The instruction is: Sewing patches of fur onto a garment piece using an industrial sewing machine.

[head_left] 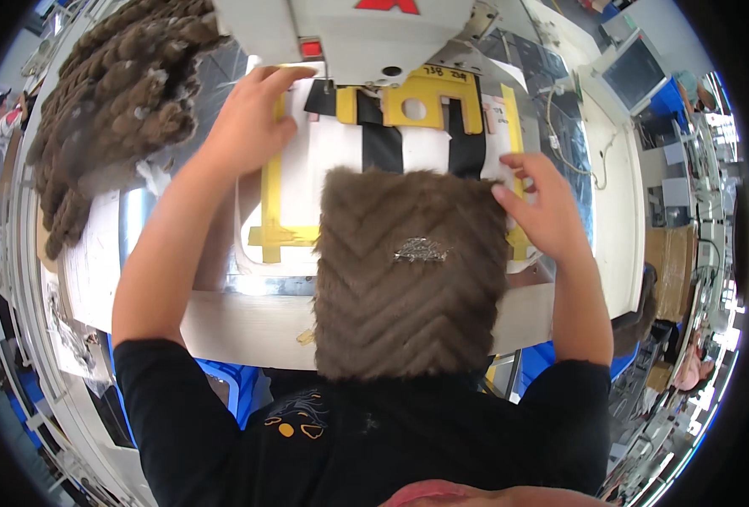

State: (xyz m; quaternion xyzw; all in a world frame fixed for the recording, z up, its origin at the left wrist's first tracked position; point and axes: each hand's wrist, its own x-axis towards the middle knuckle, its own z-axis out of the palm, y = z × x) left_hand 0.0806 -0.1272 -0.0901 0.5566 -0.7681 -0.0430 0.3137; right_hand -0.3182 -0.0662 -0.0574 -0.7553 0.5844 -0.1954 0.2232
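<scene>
- Machine (366, 38), 12 o'clock: red mark
- Yellow plate (436, 100) beneath: handwriting
- Centre: chevron-ridged, squarish fur (410, 296)
- Left hand (256, 118), 11 o'clock: grip wide
- Right hand (547, 207), 2 o'clock: grip loosely parted

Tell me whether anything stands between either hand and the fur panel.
Nothing visible does. The right hand is close beside the upper right corner of the fur panel; between the panel and the left hand lies only a flat white surface.
</scene>
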